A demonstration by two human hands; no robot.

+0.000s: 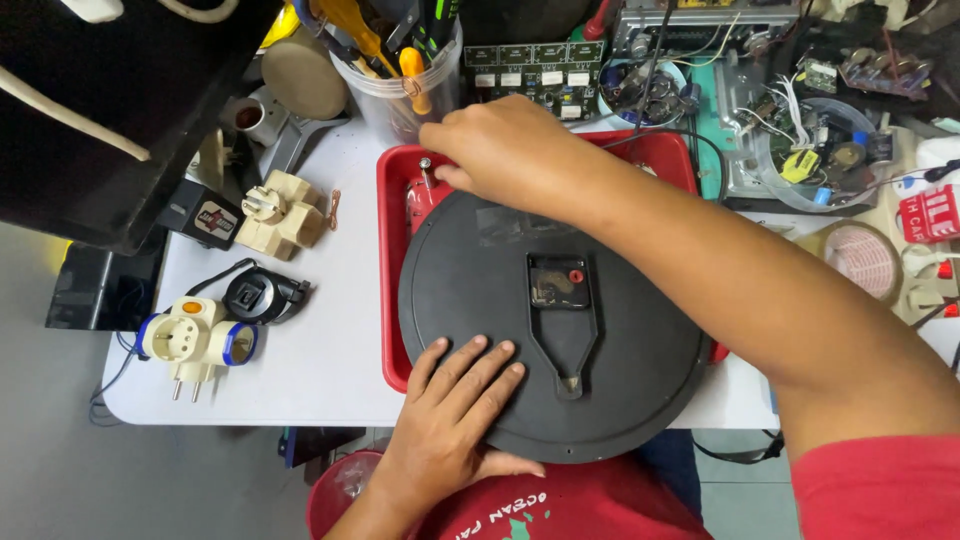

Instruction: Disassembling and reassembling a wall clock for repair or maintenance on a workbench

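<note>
Lying face down over the red tray (pixel 392 200), big round black clock (pixel 553 330), hanging slot pointing toward the body. Left hand (pixel 455 405) flat on its near edge, fingers spread, holding nothing. Right hand (pixel 500 150) at the far edge, fingers curled, grip hidden.

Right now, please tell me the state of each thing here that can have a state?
Round black clock: lying face down, back upward, on red tray.
Left hand: flat on clock's back.
Right hand: reaching into tray beside clock's upper edge.
Clear tool cup: upright, filled with tools.
</note>
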